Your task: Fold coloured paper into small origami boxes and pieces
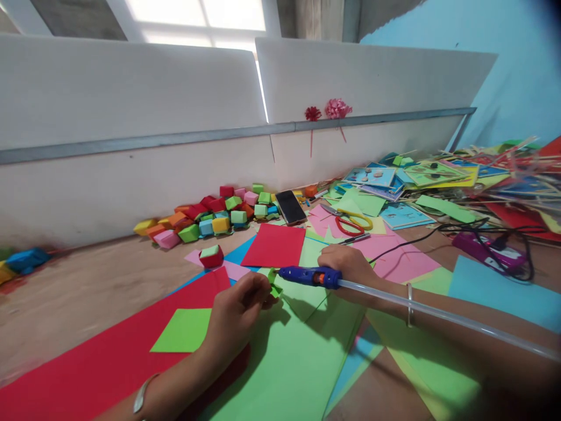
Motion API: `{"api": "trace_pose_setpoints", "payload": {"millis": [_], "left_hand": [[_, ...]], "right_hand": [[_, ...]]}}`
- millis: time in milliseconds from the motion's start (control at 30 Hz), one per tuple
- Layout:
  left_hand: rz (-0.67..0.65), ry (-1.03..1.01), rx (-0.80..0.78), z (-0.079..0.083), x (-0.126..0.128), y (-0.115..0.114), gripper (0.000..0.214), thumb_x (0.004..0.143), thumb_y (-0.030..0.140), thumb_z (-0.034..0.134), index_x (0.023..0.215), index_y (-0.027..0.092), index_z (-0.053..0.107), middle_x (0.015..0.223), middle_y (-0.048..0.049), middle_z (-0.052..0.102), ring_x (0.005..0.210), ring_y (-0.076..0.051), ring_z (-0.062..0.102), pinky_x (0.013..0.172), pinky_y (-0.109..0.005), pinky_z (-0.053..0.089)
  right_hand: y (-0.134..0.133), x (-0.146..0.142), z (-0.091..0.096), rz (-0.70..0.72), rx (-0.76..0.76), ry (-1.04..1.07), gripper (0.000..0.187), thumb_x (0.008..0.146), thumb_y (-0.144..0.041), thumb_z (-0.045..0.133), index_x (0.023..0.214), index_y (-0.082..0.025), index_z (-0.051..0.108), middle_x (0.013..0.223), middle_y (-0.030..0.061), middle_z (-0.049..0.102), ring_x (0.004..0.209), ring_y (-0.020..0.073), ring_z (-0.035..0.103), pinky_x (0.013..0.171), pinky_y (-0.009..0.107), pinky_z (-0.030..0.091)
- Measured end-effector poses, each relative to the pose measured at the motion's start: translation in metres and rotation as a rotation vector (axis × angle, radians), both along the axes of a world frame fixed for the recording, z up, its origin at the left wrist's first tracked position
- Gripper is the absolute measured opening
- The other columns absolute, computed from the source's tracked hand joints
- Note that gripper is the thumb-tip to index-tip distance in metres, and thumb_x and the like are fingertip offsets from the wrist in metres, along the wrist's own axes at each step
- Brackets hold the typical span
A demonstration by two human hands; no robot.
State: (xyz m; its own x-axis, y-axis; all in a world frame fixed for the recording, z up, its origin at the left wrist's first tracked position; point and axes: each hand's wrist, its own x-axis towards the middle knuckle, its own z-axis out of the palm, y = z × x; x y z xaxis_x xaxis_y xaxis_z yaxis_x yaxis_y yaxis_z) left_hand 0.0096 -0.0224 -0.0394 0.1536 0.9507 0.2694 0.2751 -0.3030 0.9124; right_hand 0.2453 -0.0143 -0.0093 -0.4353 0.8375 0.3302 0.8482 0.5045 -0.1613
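Glue gun meets folded paper at a craft table

The right hand (346,263) grips a blue glue gun (309,276); at its nine o'clock, the left hand (236,313) pinches a small green paper piece (274,286), which looks light and crushable, best held by its edges.

Blue plastic glue gun (309,276) with an orange trigger and a clear glue stick (438,316), nozzle at a small green folded paper piece (274,287). Large red paper sheet (87,362) under a light green paper square (184,330); pale green paper sheet (289,362), red paper square (275,245), pink paper sheets (394,257) on a brown wooden table (87,286). Heap of folded paper cubes (210,219) in red, orange, pink, green, blue and yellow; black phone (290,206); yellow-and-red-handled scissors (350,221).
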Motion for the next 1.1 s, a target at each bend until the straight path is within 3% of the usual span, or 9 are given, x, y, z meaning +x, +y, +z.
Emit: {"api": "trace_pose_setpoints", "payload": {"millis": [333,400,500,567,700,767,867,1000,1100], "left_hand": [[0.013,0.007,0.016,0.002,0.0,-0.002,0.011,0.074,0.028,0.065,0.068,0.021,0.058,0.06,0.0041,0.06,0.059,-0.019,0.071,0.06,-0.028,0.059],[0.015,-0.003,0.02,0.002,0.0,-0.002,0.013,0.075,0.029,0.065,0.068,0.021,0.057,0.06,0.0042,0.059,0.058,-0.019,0.07,0.06,-0.029,0.059],[0.013,-0.025,-0.007,0.002,0.003,-0.004,0.016,0.076,0.033,0.066,0.071,0.021,0.056,0.063,0.002,0.065,0.061,-0.02,0.072,0.061,-0.031,0.059],[0.004,-0.056,-0.072,0.004,0.006,-0.006,0.019,0.076,0.035,0.068,0.077,0.021,0.054,0.067,-0.0007,0.071,0.064,-0.023,0.074,0.062,-0.032,0.059],[-0.063,-0.13,-0.209,0.008,0.012,-0.013,0.03,0.075,0.039,0.071,0.083,0.023,0.047,0.071,-0.0022,0.076,0.062,-0.021,0.073,0.061,-0.031,0.058],[-0.123,-0.131,-0.217,0.006,0.014,-0.017,0.03,0.076,0.039,0.071,0.082,0.023,0.047,0.065,0.0002,0.073,0.059,-0.017,0.07,0.058,-0.027,0.056],[-0.18,-0.111,-0.194,-0.002,0.013,-0.02,0.026,0.079,0.04,0.068,0.082,0.023,0.049,0.06,0.0015,0.069,0.058,-0.016,0.068,0.056,-0.025,0.054],[-0.186,-0.064,-0.153,-0.012,0.008,-0.021,0.022,0.083,0.041,0.063,0.086,0.023,0.051,0.071,-0.0026,0.074,0.066,-0.02,0.073,0.064,-0.03,0.058],[-0.191,-0.029,-0.153,-0.008,0.007,-0.021,0.02,0.084,0.04,0.062,0.086,0.023,0.052,0.074,-0.0036,0.074,0.069,-0.021,0.074,0.065,-0.031,0.058]], "right_hand": [[0.001,0.001,0.0,-0.013,-0.062,0.097,0.014,0.065,-0.011,0.055,0.055,-0.018,0.048,0.063,0.0017,0.053,0.062,0.0137,0.046,0.056,0.026,0.028],[0.001,0.002,0.001,-0.053,-0.12,0.312,0.017,0.068,-0.015,0.055,0.055,-0.019,0.045,0.059,0.0002,0.05,0.059,0.0131,0.044,0.054,0.026,0.03],[-0.003,0.001,0.004,-0.09,-0.365,0.739,0.02,0.076,-0.035,0.063,0.067,-0.019,0.053,0.058,-0.0023,0.049,0.053,0.0121,0.044,0.049,0.025,0.034],[-0.007,-0.003,0.003,-0.038,-0.503,0.908,0.028,0.07,-0.041,0.072,0.083,-0.019,0.059,0.07,-0.0011,0.058,0.057,0.0124,0.051,0.05,0.026,0.041],[-0.017,-0.021,-0.009,0.096,-0.67,1.098,0.052,0.052,-0.029,0.085,0.098,-0.022,0.061,0.098,0.0036,0.066,0.071,0.0161,0.064,0.058,0.029,0.053],[-0.022,-0.03,-0.017,0.086,-0.656,1.106,0.052,0.05,-0.026,0.087,0.097,-0.021,0.063,0.094,0.0033,0.067,0.071,0.0167,0.065,0.059,0.03,0.055],[-0.026,-0.038,-0.023,0.055,-0.534,1.048,0.036,0.06,-0.023,0.081,0.092,-0.019,0.065,0.085,0.0011,0.069,0.067,0.0147,0.065,0.06,0.028,0.055],[-0.028,-0.038,-0.019,0.06,-0.423,1.014,0.023,0.064,-0.014,0.073,0.084,-0.02,0.063,0.082,0.0,0.072,0.066,0.0129,0.065,0.059,0.024,0.053],[-0.029,-0.038,-0.016,0.053,-0.433,1.035,0.02,0.065,-0.01,0.067,0.081,-0.02,0.061,0.08,-0.0008,0.072,0.065,0.0117,0.064,0.059,0.023,0.052]]}}
